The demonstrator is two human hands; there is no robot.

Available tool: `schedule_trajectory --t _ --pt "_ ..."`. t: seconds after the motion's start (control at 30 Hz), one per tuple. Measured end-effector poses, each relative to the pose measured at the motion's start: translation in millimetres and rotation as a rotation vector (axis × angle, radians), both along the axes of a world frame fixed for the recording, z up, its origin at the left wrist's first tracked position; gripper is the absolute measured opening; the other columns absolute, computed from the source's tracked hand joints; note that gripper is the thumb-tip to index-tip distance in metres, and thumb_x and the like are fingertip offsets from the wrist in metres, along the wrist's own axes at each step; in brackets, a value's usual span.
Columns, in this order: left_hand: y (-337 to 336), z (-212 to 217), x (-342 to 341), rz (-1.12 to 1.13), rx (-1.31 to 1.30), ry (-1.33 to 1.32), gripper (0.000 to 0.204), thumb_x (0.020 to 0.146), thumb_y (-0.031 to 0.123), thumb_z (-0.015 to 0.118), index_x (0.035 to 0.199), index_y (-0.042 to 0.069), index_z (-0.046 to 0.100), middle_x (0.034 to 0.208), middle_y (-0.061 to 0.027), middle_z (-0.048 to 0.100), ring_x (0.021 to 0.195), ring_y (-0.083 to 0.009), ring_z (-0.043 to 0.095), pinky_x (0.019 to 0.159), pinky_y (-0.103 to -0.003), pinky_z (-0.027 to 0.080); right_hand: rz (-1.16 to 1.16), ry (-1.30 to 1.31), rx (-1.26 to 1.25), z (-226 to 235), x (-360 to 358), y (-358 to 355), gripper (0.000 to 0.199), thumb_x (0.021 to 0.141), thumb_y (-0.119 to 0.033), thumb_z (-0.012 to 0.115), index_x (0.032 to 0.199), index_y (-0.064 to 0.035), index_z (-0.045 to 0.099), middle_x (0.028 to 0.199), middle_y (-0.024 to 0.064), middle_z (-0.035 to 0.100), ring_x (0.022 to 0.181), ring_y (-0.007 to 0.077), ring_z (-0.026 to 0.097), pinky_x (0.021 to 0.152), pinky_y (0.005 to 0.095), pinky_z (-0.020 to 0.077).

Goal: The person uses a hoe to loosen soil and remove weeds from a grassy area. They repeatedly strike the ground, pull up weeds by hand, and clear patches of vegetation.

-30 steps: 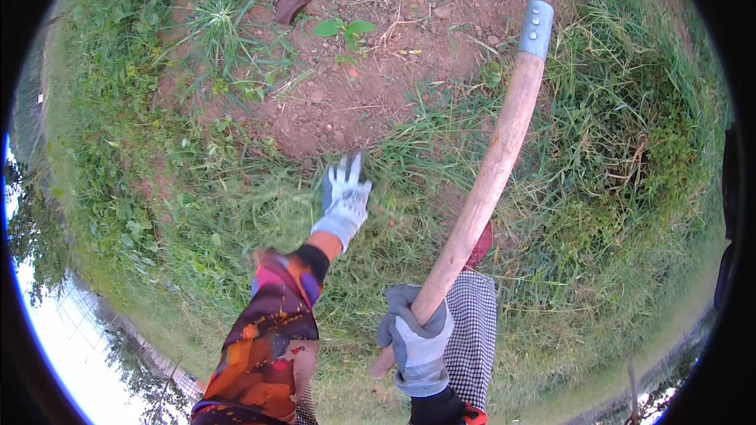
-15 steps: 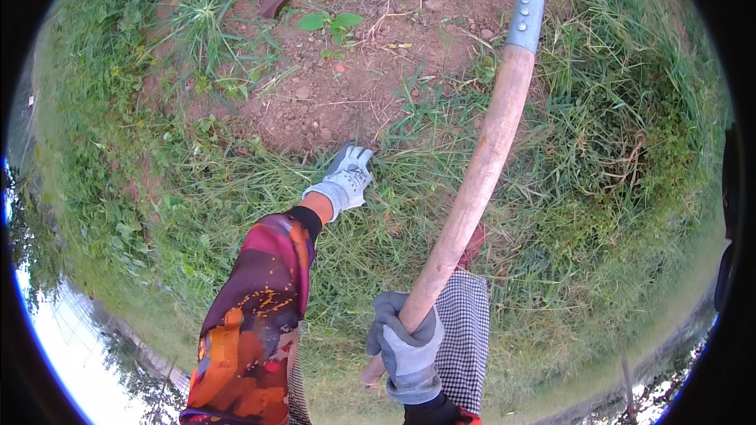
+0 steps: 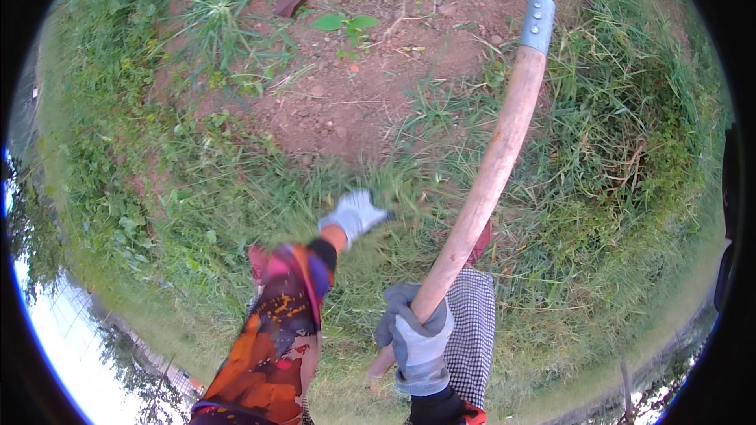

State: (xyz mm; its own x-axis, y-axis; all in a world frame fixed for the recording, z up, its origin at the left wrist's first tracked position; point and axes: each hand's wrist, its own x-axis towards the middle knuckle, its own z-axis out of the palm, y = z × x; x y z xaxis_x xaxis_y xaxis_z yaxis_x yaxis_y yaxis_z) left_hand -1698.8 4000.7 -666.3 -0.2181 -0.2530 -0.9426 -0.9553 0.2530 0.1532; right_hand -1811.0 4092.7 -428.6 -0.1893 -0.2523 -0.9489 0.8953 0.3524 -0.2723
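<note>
Over grass (image 3: 260, 212), left hand (image 3: 356, 214) grabbing tuft, grip blurred, can't tell; right hand (image 3: 415, 338) clenched round sickle (image 3: 492, 169) handle. Nothing cut yet, I reckon.

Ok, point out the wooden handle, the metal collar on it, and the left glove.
Handle (image 3: 492, 177), head view, middle of the wooden shaft.
Collar (image 3: 539, 24), head view, centre of the grey metal sleeve.
Left glove (image 3: 354, 214), head view, back of the glove.
</note>
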Motion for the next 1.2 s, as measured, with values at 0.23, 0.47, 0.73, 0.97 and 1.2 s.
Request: schedule_trajectory --t 0.23,0.47,0.73,0.97,1.2 --pt "175 28 122 -0.05 0.358 0.081 0.062 0.073 0.053 0.053 0.11 0.004 0.054 0.111 -0.0226 0.051 0.103 -0.0319 0.052 0.089 -0.04 0.041 0.008 0.036 -0.046 -6 14 5 0.017 0.075 -0.001 0.055 0.091 0.0032 0.05 0.075 0.0094 0.053 0.043 0.0158 0.049 0.036 0.0253 0.0396" --pt "20 47 52 -0.177 -0.112 0.014 0.078 0.066 0.036 0.069 0.129 0.004 0.035 0.135 -0.0222 0.024 0.105 -0.0339 0.05 0.093 -0.035 0.04 -0.025 0.052 0.007 -7 15 5 0.013 0.075 0.003 0.053 0.088 0.0024 0.05 0.076 0.0101 0.053 0.042 0.0156 0.05 0.034 0.0257 0.0403" --pt "-72 0 102 0.146 -0.572 0.033 0.103 0.058 0.03 0.078 0.138 0.016 0.015 0.142 -0.021 0.002 0.11 -0.0344 0.048 0.087 -0.038 0.046 -0.002 0.062 0.014 -5 19 -6 0.015 0.074 0.004 0.052 0.089 0.0028 0.052 0.073 0.0085 0.053 0.044 0.0139 0.049 0.037 0.026 0.0415" --pt "-75 -22 103 0.253 -0.433 -0.287 0.109 0.057 0.033 0.078 0.138 0.006 0.01 0.14 -0.0174 0.02 0.112 -0.0316 0.047 0.09 -0.036 0.043 -0.004 0.054 0.051 -9 22 -10 0.016 0.074 -0.001 0.054 0.089 0.0032 0.052 0.066 0.0063 0.051 0.043 0.0123 0.048 0.037 0.0246 0.0412" --pt "-102 -10 94 0.051 -0.297 -0.377 0.066 0.066 0.032 0.07 0.121 0.005 0.045 0.126 -0.0147 0.046 0.11 -0.0302 0.05 0.09 -0.037 0.044 0.005 0.045 -0.044 -6 25 -7 0.019 0.072 -0.002 0.055 0.09 0.0041 0.052 0.067 0.0066 0.051 0.042 0.012 0.046 0.037 0.0251 0.0413"
